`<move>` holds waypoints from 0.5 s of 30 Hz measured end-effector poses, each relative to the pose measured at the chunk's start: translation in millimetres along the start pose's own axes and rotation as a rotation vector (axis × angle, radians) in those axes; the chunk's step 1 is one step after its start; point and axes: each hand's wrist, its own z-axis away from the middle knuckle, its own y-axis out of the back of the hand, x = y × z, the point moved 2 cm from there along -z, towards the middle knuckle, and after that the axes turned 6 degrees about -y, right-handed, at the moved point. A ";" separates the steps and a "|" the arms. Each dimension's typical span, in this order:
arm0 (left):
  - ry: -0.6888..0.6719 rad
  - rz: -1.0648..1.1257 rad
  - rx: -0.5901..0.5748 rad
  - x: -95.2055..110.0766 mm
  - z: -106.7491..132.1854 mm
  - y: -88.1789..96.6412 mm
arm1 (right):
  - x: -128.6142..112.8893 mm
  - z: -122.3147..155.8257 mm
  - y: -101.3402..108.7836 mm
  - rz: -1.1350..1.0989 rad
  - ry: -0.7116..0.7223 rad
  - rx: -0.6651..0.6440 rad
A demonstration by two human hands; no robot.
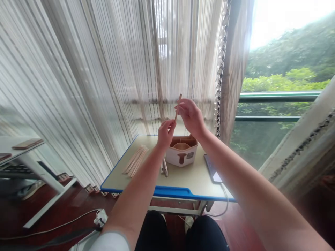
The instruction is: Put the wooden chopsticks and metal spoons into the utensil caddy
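A wooden stick (pixel 178 108) stands upright, pinched closed between the fingers of the right hand (pixel 191 116), above the table (pixel 170 191) at twelve o'clock; the left hand (pixel 165 134) is curled at its lower end (gripping or only touching, I cannot tell). A pile of sticks (pixel 134 161) lies at nine o'clock, with a box (pixel 181 151) at twelve.

Craft sticks (pixel 135 161) lie left of the caddy (pixel 181 153) on the desk (pixel 170 191)
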 end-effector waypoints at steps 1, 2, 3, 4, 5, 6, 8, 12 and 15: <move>-0.004 0.024 -0.005 0.6 -2.2 -5.0 | 1.8 -1.1 3.7 0.010 -0.002 0.000; -0.007 0.046 -0.009 1.2 -4.0 -9.9 | 3.5 -2.2 7.4 0.019 -0.004 0.001; -0.008 0.066 -0.013 1.8 -5.6 -14.9 | 5.1 -3.4 11.1 0.027 -0.004 0.004; -0.006 0.083 -0.017 2.2 -7.0 -19.9 | 6.7 -4.6 14.9 0.036 -0.004 0.008; -0.001 0.099 -0.024 2.6 -8.2 -25.0 | 8.4 -5.9 18.7 0.048 -0.003 0.010; 0.005 0.114 -0.031 2.7 -9.3 -30.3 | 10.3 -7.2 22.7 0.060 -0.003 0.011; 0.017 0.140 -0.048 1.8 -11.1 -41.5 | 14.7 -9.4 30.7 0.086 -0.004 0.011; 0.044 0.186 -0.074 -6.0 -12.0 -64.5 | 27.2 -9.3 45.4 0.128 -0.017 0.027; 0.069 0.208 -0.105 -14.6 -9.7 -78.4 | 39.4 -5.7 52.8 0.151 -0.036 0.041</move>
